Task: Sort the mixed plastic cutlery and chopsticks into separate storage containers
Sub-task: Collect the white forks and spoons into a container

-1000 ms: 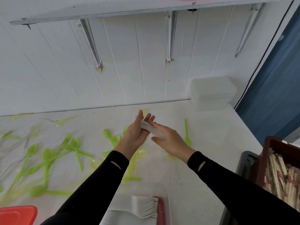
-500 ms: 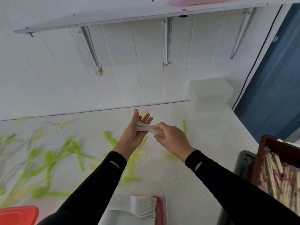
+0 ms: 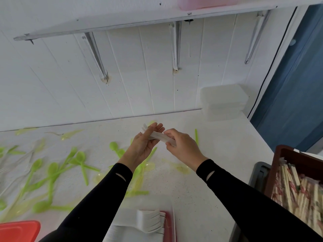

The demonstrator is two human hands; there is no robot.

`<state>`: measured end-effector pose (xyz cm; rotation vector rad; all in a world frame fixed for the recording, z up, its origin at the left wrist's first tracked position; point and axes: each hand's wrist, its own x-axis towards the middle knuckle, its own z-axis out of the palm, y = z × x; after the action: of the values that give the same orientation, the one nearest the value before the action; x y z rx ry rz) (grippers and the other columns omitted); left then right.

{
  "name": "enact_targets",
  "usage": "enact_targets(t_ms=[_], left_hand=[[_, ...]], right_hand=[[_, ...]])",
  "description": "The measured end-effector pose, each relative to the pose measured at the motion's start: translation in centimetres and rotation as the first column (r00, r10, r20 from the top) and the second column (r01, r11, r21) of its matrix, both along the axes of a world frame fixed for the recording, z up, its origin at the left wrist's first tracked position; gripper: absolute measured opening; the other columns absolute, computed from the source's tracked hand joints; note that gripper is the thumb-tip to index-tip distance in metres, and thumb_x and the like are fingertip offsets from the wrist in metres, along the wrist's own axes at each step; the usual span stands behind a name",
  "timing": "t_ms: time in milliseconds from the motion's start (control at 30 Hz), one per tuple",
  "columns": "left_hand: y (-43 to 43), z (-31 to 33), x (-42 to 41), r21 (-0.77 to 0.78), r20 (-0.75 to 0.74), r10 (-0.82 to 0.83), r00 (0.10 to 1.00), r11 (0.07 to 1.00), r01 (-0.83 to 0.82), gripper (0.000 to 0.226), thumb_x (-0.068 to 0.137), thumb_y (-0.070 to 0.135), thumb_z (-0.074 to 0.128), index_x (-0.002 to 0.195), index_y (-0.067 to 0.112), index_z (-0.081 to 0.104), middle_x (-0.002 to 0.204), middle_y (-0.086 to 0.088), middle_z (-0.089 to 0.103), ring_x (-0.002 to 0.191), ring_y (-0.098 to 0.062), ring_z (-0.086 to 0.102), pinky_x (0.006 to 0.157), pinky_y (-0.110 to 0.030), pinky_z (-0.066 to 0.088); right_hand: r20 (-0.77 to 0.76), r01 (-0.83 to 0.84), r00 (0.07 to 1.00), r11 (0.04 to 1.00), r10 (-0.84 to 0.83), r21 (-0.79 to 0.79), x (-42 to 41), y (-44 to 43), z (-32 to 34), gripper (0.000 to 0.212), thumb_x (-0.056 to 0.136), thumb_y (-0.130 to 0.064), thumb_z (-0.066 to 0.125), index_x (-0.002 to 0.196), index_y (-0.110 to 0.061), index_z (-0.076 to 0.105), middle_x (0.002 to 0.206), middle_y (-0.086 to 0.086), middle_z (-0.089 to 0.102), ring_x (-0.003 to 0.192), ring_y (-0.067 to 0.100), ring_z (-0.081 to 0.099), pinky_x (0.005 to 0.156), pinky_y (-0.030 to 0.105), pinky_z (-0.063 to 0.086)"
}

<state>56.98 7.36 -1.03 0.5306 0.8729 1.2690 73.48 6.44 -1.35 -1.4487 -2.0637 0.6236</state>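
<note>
White panelled wall (image 3: pixel 139 75) stood behind a pale speckled surface (image 3: pixel 218 172), and over this surface many green spoons (image 3: pixel 80 159) lay scattered, mostly on the left side. Above the middle of the surface, not touching it, the person held a small stack of white forks (image 3: pixel 157 136) between both hands. The left hand (image 3: pixel 141 145) gripped the stack near the tines, which stuck out above its fingers. The right hand (image 3: pixel 183 145) pinched the handle end with curled fingers and thumb. I judge that the forks were held from both ends in order to line them up evenly, so that they would lie flat together. Close to the person's body, a red-rimmed container (image 3: pixel 168 224) had already a row of white forks (image 3: pixel 150 220) inside, so probably the stack was meant to go there. On the right edge a brown box (image 3: pixel 279 163) carried wrapped chopsticks (image 3: pixel 297 189), kept apart from the plastic pieces. Stacked clear tubs (image 3: pixel 223 102) waited in the far corner, perhaps for the spoons. Most of the sorting seemed not yet done.
</note>
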Motion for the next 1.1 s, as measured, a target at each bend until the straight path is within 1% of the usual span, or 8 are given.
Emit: enact_targets(t_ms=[133, 200, 300, 433, 633, 767, 900, 1100], left_hand=[[0.3, -0.1, -0.3, 0.017, -0.005, 0.044, 0.999, 0.999, -0.044, 0.038, 0.090, 0.036, 0.062, 0.109, 0.003, 0.060, 0.119, -0.014, 0.070, 0.111, -0.023, 0.067, 0.084, -0.029, 0.058], [0.2, 0.1, -0.3, 0.052, -0.044, -0.013, 0.999, 0.999, 0.015, 0.048, 0.084, 0.039, 0.062, 0.116, 0.003, 0.057, 0.123, -0.012, 0.068, 0.115, -0.025, 0.065, 0.092, -0.033, 0.056], [-0.2, -0.2, 0.2, 0.077, -0.175, -0.116, 0.978, 0.988, 0.131, 0.047, 0.090, 0.015, 0.061, 0.133, 0.001, 0.047, 0.133, -0.015, 0.061, 0.121, -0.027, 0.060, 0.101, -0.035, 0.051], [-1.1, 1.1, 0.0, 0.119, -0.293, -0.038, 0.955, 0.990, 0.076, 0.037, 0.096, 0.001, 0.055, 0.132, -0.002, 0.050, 0.132, -0.019, 0.060, 0.114, -0.023, 0.065, 0.095, -0.034, 0.054], [-7.2, 6.9, -3.0, 0.285, -0.535, 0.101, 0.838, 0.956, 0.067, 0.031, 0.093, 0.008, 0.059, 0.122, 0.002, 0.049, 0.121, -0.006, 0.069, 0.110, -0.023, 0.066, 0.088, -0.035, 0.056], [-13.0, 8.6, -4.9, 0.246, -0.772, 0.046, 0.634, 0.941, 0.232, 0.026, 0.088, 0.019, 0.068, 0.111, 0.013, 0.057, 0.115, -0.001, 0.071, 0.106, -0.020, 0.067, 0.091, -0.031, 0.055], [-18.2, 6.3, -6.1, 0.140, -0.963, 0.022, 0.269, 0.892, 0.430, 0.020, 0.092, 0.018, 0.067, 0.110, 0.025, 0.064, 0.105, 0.009, 0.067, 0.100, -0.010, 0.066, 0.089, -0.027, 0.054], [-21.9, 0.7, -5.9, -0.067, -0.985, 0.061, -0.160, 0.723, 0.688, 0.030, 0.094, 0.020, 0.061, 0.123, 0.015, 0.065, 0.118, -0.004, 0.059, 0.106, -0.022, 0.060, 0.091, -0.035, 0.049]], right_hand=[[-0.010, -0.005, 1.000, 1.000, 0.005, 0.004, -0.2, 0.1, -0.1, 0.034, 0.094, -0.025, 0.059, 0.127, -0.026, 0.052, 0.122, -0.010, 0.068, 0.103, 0.016, 0.065, 0.081, 0.035, 0.053], [-0.079, -0.001, 0.997, 1.000, 0.002, 0.004, -0.2, 0.2, -0.1, 0.026, 0.096, -0.028, 0.059, 0.121, -0.026, 0.052, 0.116, -0.010, 0.071, 0.098, 0.015, 0.067, 0.079, 0.037, 0.054], [-0.269, 0.014, 0.963, 0.999, -0.027, -0.051, -0.1, 0.4, 0.1, 0.025, 0.095, -0.045, 0.059, 0.108, -0.026, 0.051, 0.105, -0.006, 0.074, 0.089, 0.010, 0.069, 0.076, 0.034, 0.057], [-0.393, -0.020, 0.919, 0.990, -0.038, -0.143, 0.2, 0.1, 0.4, 0.028, 0.092, -0.052, 0.060, 0.106, -0.029, 0.054, 0.096, -0.007, 0.074, 0.086, 0.003, 0.067, 0.074, 0.028, 0.056], [-0.306, -0.146, 0.948, 0.972, 0.084, -0.186, -0.8, -0.6, 0.1, 0.029, 0.103, -0.046, 0.033, 0.113, -0.031, 0.057, 0.102, -0.011, 0.070, 0.086, 0.009, 0.067, 0.085, 0.038, 0.054], [-0.123, -0.230, 0.970, 0.957, 0.211, -0.174, -1.2, -0.9, -1.1, 0.019, 0.099, -0.040, 0.044, 0.114, -0.036, 0.055, 0.102, -0.010, 0.067, 0.084, 0.013, 0.066, 0.085, 0.039, 0.054], [-0.089, -0.268, 0.963, 0.943, 0.254, -0.198, -1.5, -1.6, -1.4, 0.019, 0.098, -0.038, 0.045, 0.112, -0.035, 0.057, 0.099, -0.008, 0.069, 0.082, 0.015, 0.066, 0.085, 0.039, 0.053], [-0.157, -0.232, 0.967, 0.943, 0.199, -0.238, -0.9, -2.7, -0.4, 0.020, 0.101, -0.032, 0.044, 0.110, -0.029, 0.062, 0.097, -0.008, 0.071, 0.073, 0.011, 0.070, 0.064, 0.022, 0.046]])
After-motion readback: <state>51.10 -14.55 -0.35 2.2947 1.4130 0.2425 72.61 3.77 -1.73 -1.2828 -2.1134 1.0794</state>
